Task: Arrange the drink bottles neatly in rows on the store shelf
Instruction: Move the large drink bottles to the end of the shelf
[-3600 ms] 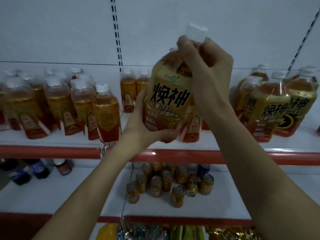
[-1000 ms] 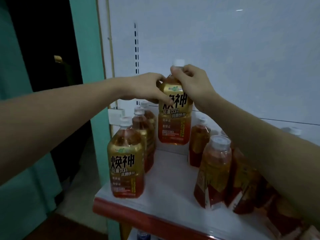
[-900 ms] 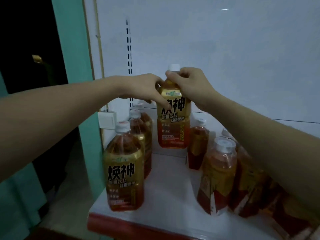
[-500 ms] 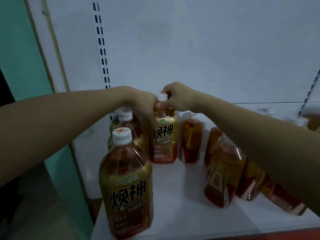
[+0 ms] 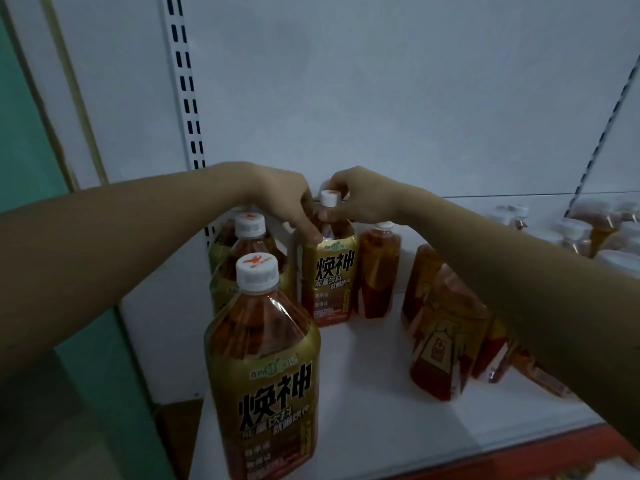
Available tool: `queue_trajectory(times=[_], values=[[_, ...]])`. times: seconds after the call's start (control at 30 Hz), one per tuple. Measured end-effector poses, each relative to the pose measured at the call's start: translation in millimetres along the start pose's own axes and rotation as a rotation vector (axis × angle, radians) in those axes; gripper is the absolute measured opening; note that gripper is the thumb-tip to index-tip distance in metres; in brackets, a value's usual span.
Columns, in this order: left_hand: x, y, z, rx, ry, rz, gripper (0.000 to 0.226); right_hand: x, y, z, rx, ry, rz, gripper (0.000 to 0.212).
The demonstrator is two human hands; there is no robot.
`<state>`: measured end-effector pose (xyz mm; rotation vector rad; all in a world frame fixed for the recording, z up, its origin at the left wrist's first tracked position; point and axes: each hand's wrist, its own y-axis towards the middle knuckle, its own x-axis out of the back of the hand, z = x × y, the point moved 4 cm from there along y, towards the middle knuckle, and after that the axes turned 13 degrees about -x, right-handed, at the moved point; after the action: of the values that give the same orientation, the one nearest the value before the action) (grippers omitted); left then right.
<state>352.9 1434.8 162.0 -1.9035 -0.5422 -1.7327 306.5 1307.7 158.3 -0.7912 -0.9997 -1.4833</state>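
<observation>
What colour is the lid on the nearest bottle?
White, with an orange mark on top; head view.

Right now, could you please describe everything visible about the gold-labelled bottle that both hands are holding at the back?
The clear plastic amber-drink bottle with the gold label stands upright on the white shelf near the back wall. It has a white cap, and black characters face forward. The left hand holds its shoulder; the right hand pinches its neck. A plainer bottle stands beside it.
</observation>
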Motion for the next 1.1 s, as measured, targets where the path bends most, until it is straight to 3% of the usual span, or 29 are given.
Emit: queue_trajectory(times=[0.13,0.3,0.5,0.67,0.93,1.1], values=[[13.1,-11.0,-12.5,-0.033,-0.030,-0.077,0.042,15.9,-5.7,9.9,0.021,0.010,-0.056,0.045],[41.5,-28.6,-41.1,-0.007,0.016,-0.333,0.045,52.3,-24.5,12.6,0.032,-0.049,-0.260,0.032],[57.1,-33.3,-114.3,0.045,0.111,-0.456,0.026,97.3,-82.0,-27.6,-0.033,-0.084,-0.344,0.037],[49.9,-21.4,-216.2,0.051,0.063,-0.579,0.022,144.7,-162.6,-101.6,-0.102,-0.069,-0.414,0.042],[26.1,30.5,-419.0,-0.120,-0.106,-0.579,0.027,222.5,-315.1,-253.9,-0.324,-0.074,-0.431,0.049],[-33.8,72.3,-530.3,-0.273,-0.242,-0.554,0.027,232.0,-400.6,-336.9,-0.407,-0.022,-0.419,0.051]])
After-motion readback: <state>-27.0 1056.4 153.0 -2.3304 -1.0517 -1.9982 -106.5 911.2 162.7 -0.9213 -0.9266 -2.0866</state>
